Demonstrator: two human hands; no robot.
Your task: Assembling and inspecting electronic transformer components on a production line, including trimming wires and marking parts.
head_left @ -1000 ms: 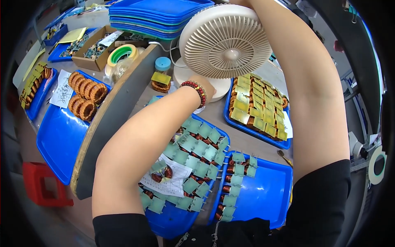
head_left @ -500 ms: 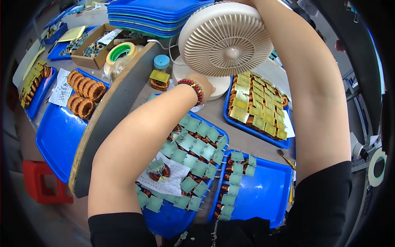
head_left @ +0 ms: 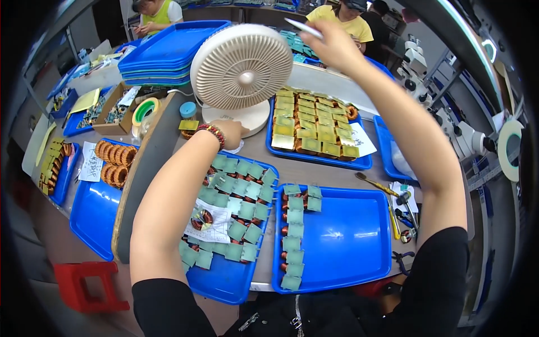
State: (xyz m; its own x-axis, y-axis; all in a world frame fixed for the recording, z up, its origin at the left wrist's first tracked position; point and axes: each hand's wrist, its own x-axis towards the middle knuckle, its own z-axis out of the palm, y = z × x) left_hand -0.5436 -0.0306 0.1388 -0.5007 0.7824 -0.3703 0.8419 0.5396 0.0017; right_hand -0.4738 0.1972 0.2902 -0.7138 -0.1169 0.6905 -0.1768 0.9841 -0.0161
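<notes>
A white desk fan (head_left: pixel 242 76) with a round grille stands on a round base (head_left: pixel 255 118) at the back middle. My left hand (head_left: pixel 229 133), with a beaded bracelet at the wrist, is closed at the front edge of the base; its fingertips are partly hidden. Raised to the right of the fan, my right hand (head_left: pixel 337 48) is closed on a white pen-shaped stick (head_left: pixel 304 28). Below my left hand lies a blue tray (head_left: pixel 222 283) of copper coils with green plates. Right of the fan, another blue tray (head_left: pixel 359 163) holds coils with yellowish plates.
A partly filled blue tray (head_left: pixel 348 241) sits front right, beside a brush (head_left: pixel 373 182) and pliers (head_left: pixel 403 259). A grey divider (head_left: pixel 147 174) runs along the left. Stacked blue trays (head_left: pixel 163 59) stand behind it. A red stool (head_left: pixel 92 286) is lower left. Co-workers sit at the far side.
My right hand has come out from behind the fan's top and now shows the white stick. The view has tilted up, bringing co-workers into sight. My left hand remains at the base.
</notes>
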